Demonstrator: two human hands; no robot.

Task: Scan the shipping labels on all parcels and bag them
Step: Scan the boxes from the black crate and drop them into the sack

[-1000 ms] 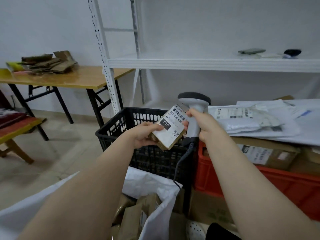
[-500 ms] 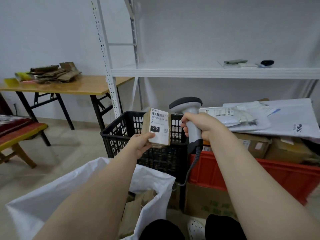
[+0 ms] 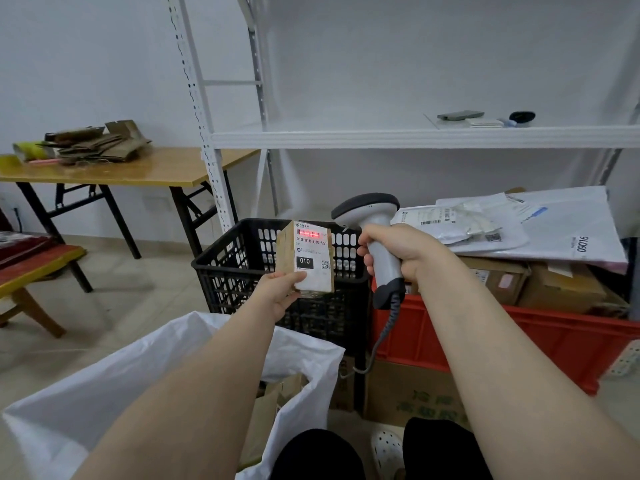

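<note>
One small cardboard parcel (image 3: 286,252) is held upright in front of the black crate (image 3: 235,268). A second crate, the red crate (image 3: 519,341), is heaped with boxes and mailers. One white bag (image 3: 104,403) is seen open below. The parcel's lower edge is pinched by the left hand (image 3: 280,292), and its white label (image 3: 311,251) is marked 010. One scanner (image 3: 367,209) is gripped by the right hand (image 3: 398,251), fingers wrapped round the handle. A red scan line, not seen half a second ago, is now cast across the barcode.
</note>
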